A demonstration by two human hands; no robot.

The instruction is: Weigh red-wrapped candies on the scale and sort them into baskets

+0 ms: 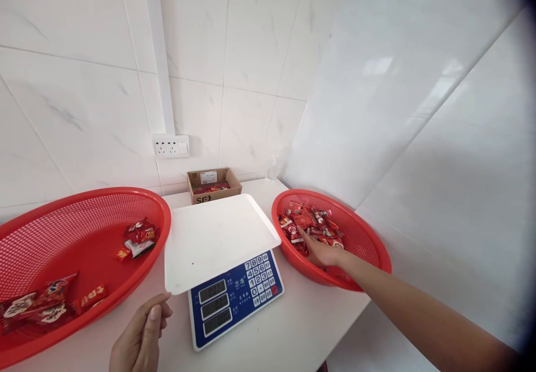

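Clear way over the pan [220,241]
The left basket [164,218] and right basket [379,249] flank it, a box [226,192] stands behind; the left hand [141,330] narrows the near-left gap; counter [268,338] before the scale [238,296] offers passage.

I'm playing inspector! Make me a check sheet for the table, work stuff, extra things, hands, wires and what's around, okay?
Surface: white table.
Job's things: blue-and-white scale with a white tray; left red basket and right red basket, both holding mostly red packets.
Clutter: cardboard box behind the scale, with red things inside; clear bottle near the corner.
Hands: left hand by the tray's near corner, touching unclear; right hand among packets in the right basket, grip unclear.
Cables: nothing seen.
Surroundings: pale tiled wall with a socket.
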